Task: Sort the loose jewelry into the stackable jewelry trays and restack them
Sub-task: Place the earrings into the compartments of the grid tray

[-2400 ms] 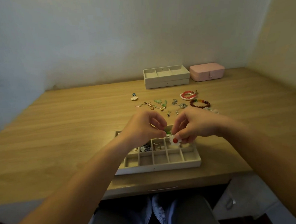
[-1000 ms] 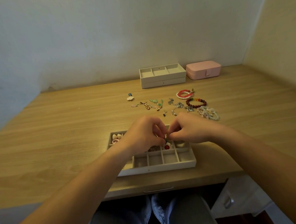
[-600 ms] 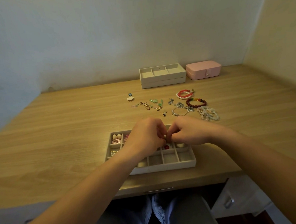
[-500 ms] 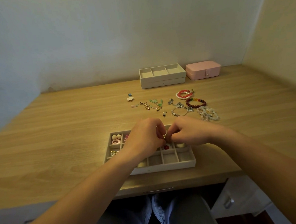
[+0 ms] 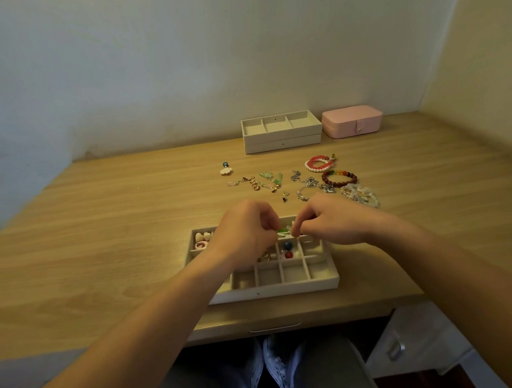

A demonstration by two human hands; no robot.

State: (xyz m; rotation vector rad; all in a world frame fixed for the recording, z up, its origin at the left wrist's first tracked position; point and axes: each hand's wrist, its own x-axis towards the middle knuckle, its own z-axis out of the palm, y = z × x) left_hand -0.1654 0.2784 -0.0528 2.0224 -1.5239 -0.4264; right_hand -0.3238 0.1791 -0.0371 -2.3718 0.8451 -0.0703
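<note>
Left hand (image 5: 245, 233) pinches a green-white piece (image 5: 284, 230) over the tray (image 5: 283, 288); right hand (image 5: 330, 223) pinches it too.

Left hand (image 5: 244, 230) and right hand (image 5: 330, 222) meet over the divided tray (image 5: 283, 287) at the desk's (image 5: 117, 230) front edge, fingers curled, pinching a tiny green-and-white piece (image 5: 284, 230) between them. Loose bracelets (image 5: 315, 168) and earrings (image 5: 255, 184) are scattered just beyond. Stacked trays (image 5: 281, 139) and a pink box (image 5: 351, 121) sit by the wall.
</note>
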